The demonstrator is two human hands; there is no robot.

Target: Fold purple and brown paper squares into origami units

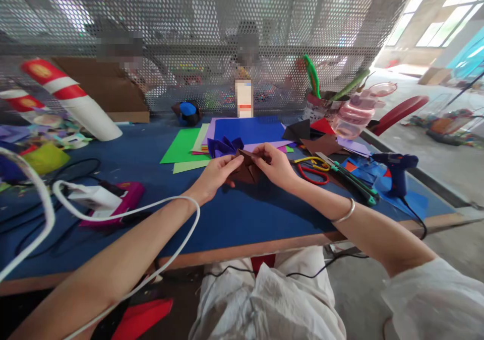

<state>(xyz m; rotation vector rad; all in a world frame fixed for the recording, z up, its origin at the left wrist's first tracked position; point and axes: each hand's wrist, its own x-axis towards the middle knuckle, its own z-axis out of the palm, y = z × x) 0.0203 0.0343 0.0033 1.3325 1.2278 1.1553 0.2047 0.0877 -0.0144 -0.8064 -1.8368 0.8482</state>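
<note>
Between both hands is a folded piece of brown paper (pixel 248 173), held just above the blue tabletop. My left hand (pixel 219 174) pinches its left side with thumb and fingers. On the other side, my right hand (pixel 275 166) grips the paper's upper right edge, fingers curled. A folded purple paper shape (pixel 226 147) stands just behind my left hand. Behind that lies a stack of coloured sheets with a blue sheet (pixel 245 130) on top and a green sheet (pixel 181 144) at the left. Part of the brown paper is hidden by my fingers.
Scissors (pixel 313 171), a green utility knife (pixel 355 181) and a glue gun (pixel 396 171) lie to the right. A pink plastic bottle (pixel 353 116) stands behind them. At left are a purple power strip (pixel 128 201), a white tube (pixel 88 113) and a white cable (pixel 151 211) crossing my left arm.
</note>
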